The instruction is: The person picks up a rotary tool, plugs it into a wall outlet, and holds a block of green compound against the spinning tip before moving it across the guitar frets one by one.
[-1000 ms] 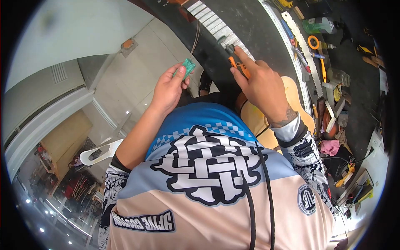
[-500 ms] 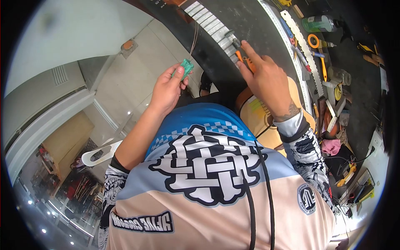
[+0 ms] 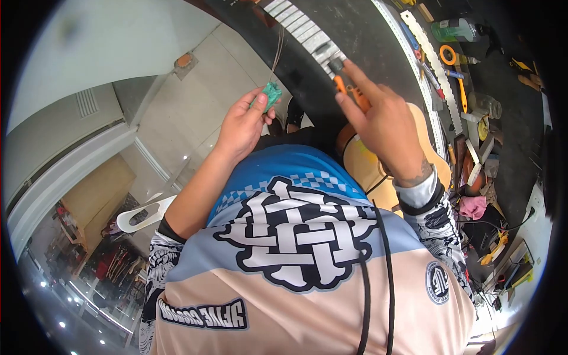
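My left hand (image 3: pixel 241 125) is closed around a small green block (image 3: pixel 272 94) with a rough, shiny surface, held up in the air left of the guitar neck. My right hand (image 3: pixel 384 124) grips an orange-and-black hand tool (image 3: pixel 338 83), its index finger stretched along it. The tool's blurred grey head overlaps the taped fretboard (image 3: pixel 294 25), whose silvery strips run between the frets. Loose strings (image 3: pixel 278 50) hang beside the neck, ending near the green block in this view. Under my right forearm lies the pale guitar body (image 3: pixel 370 168).
A dark workbench (image 3: pixel 373 35) runs behind the neck. Along it lie a long white ruler (image 3: pixel 423 89), a notched straightedge (image 3: pixel 435 71), an orange tape roll (image 3: pixel 447 55), a green bottle (image 3: pixel 452 29) and a glass jar (image 3: pixel 486 105). A pink cloth (image 3: pixel 472 207) is further right.
My right hand and the tool have shifted slightly down and right along the neck. My left hand has moved a little right and up, still holding the green block.
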Available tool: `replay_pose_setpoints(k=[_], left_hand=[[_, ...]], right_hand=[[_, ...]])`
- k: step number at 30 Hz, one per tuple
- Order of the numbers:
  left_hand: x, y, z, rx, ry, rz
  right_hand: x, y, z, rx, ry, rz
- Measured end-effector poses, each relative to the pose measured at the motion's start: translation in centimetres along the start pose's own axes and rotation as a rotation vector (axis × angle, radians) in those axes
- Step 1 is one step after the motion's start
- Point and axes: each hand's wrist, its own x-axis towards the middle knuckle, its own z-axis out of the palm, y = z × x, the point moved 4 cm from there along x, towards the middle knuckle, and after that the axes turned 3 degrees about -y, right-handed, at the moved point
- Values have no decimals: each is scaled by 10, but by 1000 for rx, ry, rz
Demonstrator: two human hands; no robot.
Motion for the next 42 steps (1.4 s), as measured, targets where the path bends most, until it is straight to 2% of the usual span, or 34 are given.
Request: replay_pose_setpoints(k=[6, 17, 21, 31, 42], left_hand=[[-7, -2, 4, -18, -79, 24], [-23, -9, 6, -28, -56, 47], [-20, -7, 9, -11, -69, 67], [-12, -16, 8, 8, -22, -2], [-6, -17, 7, 25, 12, -44]], right_hand=[[-23, -37, 18, 156, -177, -48], [-42, -58, 26, 104, -174, -54], [-40, -50, 25, 63, -186, -63], [-14, 18, 17, -123, 58, -26], [-11, 14, 26, -172, -33, -71]])
